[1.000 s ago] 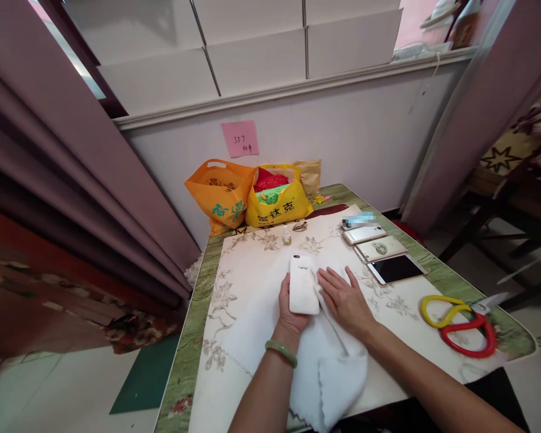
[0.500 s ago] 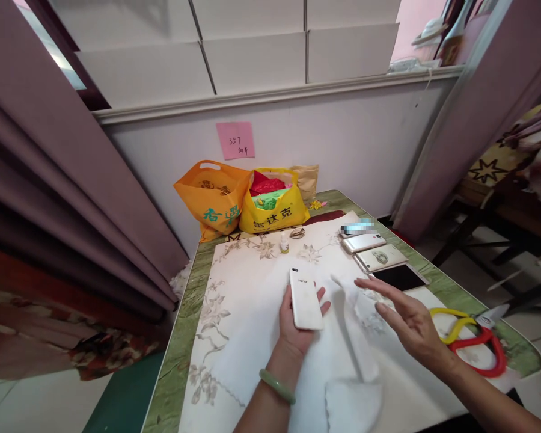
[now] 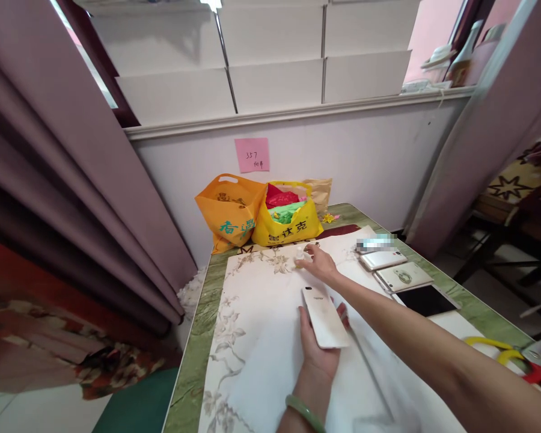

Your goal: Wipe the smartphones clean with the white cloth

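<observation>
A white phone (image 3: 324,319) lies back side up in my left hand (image 3: 319,352), which holds it by its edges above the white mat. Beyond it, my right hand (image 3: 319,263) reaches across the mat to a small white dropper-like bottle (image 3: 299,255). The thumb and fingertips are at the bottle's sides and partly cover it; it stands upright on the mat. A green bangle (image 3: 304,412) circles my left wrist.
Several phones (image 3: 406,277) lie in a row along the right side. Scissors-like cutters (image 3: 500,349) with yellow and red handles are at the right edge, partly behind my forearm. An orange bag (image 3: 232,210) and a yellow bag (image 3: 288,225) stand at the back against the wall.
My right hand has moved forward and left from the right side to the small bottle. My left hand still holds the white phone. The view has shifted slightly.
</observation>
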Tool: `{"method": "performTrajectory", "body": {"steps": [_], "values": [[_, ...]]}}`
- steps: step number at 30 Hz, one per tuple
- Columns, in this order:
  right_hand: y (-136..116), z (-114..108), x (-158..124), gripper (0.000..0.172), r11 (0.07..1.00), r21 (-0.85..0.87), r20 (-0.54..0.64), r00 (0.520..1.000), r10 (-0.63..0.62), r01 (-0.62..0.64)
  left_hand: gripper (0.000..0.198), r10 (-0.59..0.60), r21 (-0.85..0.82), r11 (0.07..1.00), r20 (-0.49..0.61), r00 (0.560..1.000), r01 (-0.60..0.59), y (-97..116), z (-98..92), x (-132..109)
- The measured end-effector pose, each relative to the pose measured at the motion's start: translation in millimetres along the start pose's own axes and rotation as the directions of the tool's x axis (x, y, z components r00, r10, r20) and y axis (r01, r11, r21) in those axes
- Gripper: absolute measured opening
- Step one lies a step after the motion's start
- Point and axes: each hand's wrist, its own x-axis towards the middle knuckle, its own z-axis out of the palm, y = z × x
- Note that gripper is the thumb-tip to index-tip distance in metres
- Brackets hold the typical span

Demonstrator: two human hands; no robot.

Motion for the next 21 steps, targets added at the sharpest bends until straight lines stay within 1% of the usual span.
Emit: {"method": "performTrajectory", "body": {"steps": [2, 4, 6, 8, 10, 12, 13, 14, 15, 16, 17, 19, 21], "values": [[2.9, 12.1, 6.4, 0.059, 1.0, 0.015, -0.005, 1.0, 0.028, -0.027, 0.062, 0.021, 0.005, 1.0, -0.01, 1.0, -0.021, -1.8, 2.0, -0.5], [5.9, 20.9, 8.5, 0.049, 0.998, 0.056, -0.001, 1.0, 0.029, -0.029, 0.06, 0.028, 0.011, 1.0, -0.019, 0.999, -0.028, -2.3, 4.2, -1.8], [6.8, 24.9, 6.8, 0.037, 0.993, 0.12, -0.004, 1.0, 0.004, -0.003, 0.058, 0.029, 0.017, 0.999, -0.022, 0.999, -0.029, -1.7, 6.2, -3.5], [4.5, 22.3, 0.6, 0.031, 0.98, 0.196, -0.025, 0.999, -0.04, 0.044, 0.056, 0.027, 0.015, 1.0, -0.005, 1.0, -0.027, -1.0, 7.6, -4.5], [0.1, 12.2, -11.7, 0.036, 0.96, 0.262, -0.055, 0.995, -0.087, 0.098, 0.054, 0.014, 0.006, 1.0, 0.01, 1.0, -0.014, -0.6, 7.8, -4.1], [-4.3, -4.9, -31.5, 0.044, 0.933, 0.328, -0.063, 0.989, -0.133, 0.146, 0.051, 0.009, 0.002, 1.0, 0.016, 1.0, -0.009, -0.8, 7.0, -2.7], [-5.7, -15.3, -44.2, 0.048, 0.915, 0.368, -0.045, 0.986, -0.163, 0.168, 0.05, 0.013, 0.005, 1.0, 0.025, 1.0, -0.013, -1.0, 6.3, -1.7], [-6.3, -26.2, -58.5, 0.055, 0.871, 0.453, -0.016, 0.979, -0.203, 0.188, 0.05, 0.018, 0.012, 1.0, 0.042, 0.999, -0.018, -1.1, 5.7, -0.8], [-6.0, -37.1, -73.7, 0.064, 0.847, 0.496, 0.011, 0.974, -0.227, 0.191, 0.049, 0.018, 0.019, 1.0, 0.068, 0.998, -0.019, -1.3, 5.2, 0.1], [-4.8, -47.2, -89.3, 0.07, 0.847, 0.496, 0.026, 0.972, -0.235, 0.192, 0.05, 0.014, 0.025, 1.0, 0.097, 0.995, -0.017, -1.3, 4.9, 0.9], [-2.7, -56.1, -104.7, 0.069, 0.865, 0.462, 0.029, 0.971, -0.237, 0.197, 0.05, 0.008, 0.032, 0.999, 0.125, 0.992, -0.013, -1.2, 4.9, 1.5], [3.8, -68.4, -132.9, 0.061, 0.917, 0.31, -0.029, 0.967, -0.254, 0.25, 0.049, 0.003, 0.043, 0.999, 0.152, 0.988, -0.01, -0.6, 5.5, 2.3], [12.3, -72.8, -155.7, 0.052, 0.95, 0.149, -0.103, 0.96, -0.261, 0.274, 0.047, 0.005, 0.061, 0.998, 0.145, 0.989, -0.014, 0.5, 6.1, 2.4]]}}
